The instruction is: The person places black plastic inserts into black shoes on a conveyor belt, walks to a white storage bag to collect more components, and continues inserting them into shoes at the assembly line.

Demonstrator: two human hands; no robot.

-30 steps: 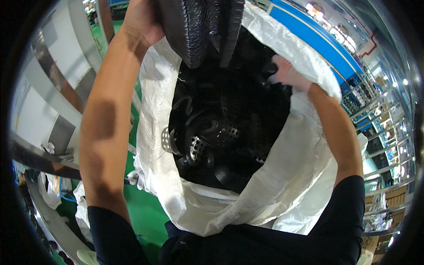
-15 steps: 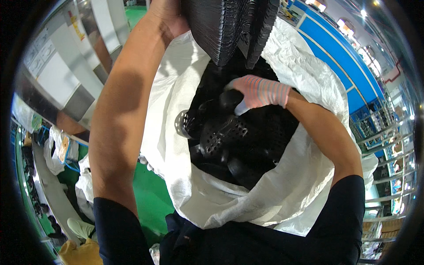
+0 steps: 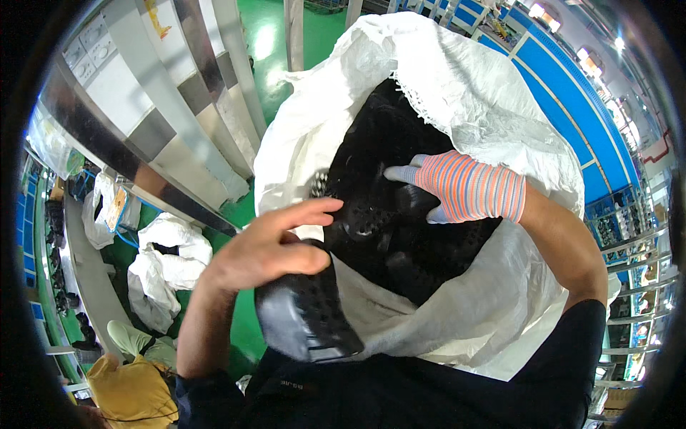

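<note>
A large white woven sack (image 3: 457, 314) stands open in front of me, with several black perforated clogs (image 3: 368, 218) heaped in it. My left hand (image 3: 264, 250) is bare, at the sack's near left rim. Its thumb lies over the top end of a black clog (image 3: 304, 311), blurred and shiny, hanging outside the sack; the index finger stretches toward the sack. Inside, my right hand (image 3: 461, 186) wears a striped glove in orange and grey. Its thumb and index finger straddle a rounded black clog (image 3: 413, 200), partly hidden by the hand.
Metal posts and pale panels (image 3: 136, 93) rise at the left. Beyond them, white bags (image 3: 164, 264) lie on the green floor (image 3: 264, 43). A person in yellow (image 3: 136, 393) is at the lower left. A blue partition (image 3: 564, 107) and metal rails (image 3: 639, 297) line the right.
My left hand has come down from the top of the view to the near left rim. The large black ridged thing it held up there no longer shows there. My right hand has shifted rightward.
</note>
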